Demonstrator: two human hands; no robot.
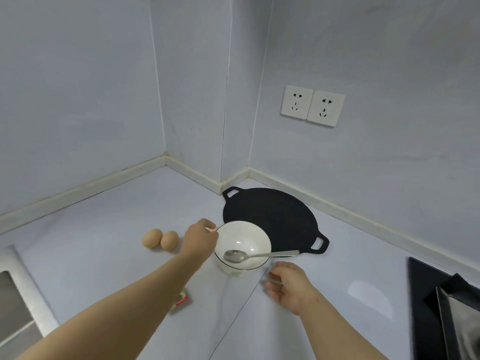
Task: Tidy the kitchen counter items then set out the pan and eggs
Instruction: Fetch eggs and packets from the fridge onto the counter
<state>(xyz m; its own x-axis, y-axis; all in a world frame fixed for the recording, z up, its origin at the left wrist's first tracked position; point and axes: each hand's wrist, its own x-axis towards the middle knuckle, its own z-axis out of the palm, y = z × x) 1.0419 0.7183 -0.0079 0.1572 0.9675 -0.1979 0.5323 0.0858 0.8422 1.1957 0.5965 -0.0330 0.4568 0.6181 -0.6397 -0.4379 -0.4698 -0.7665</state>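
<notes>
Bowl [242,233] pinched at rim by left hand [201,239], probably to steady it; right hand [288,284] relaxed, empty, beside spoon [259,255] handle; eggs [169,239] lying clear at left.

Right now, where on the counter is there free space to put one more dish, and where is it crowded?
Free: the counter between the back-left wall and the eggs, and the stretch between the right hand and the hob. Crowded: the middle, where eggs, left hand, bowl and pan sit close together.
</notes>
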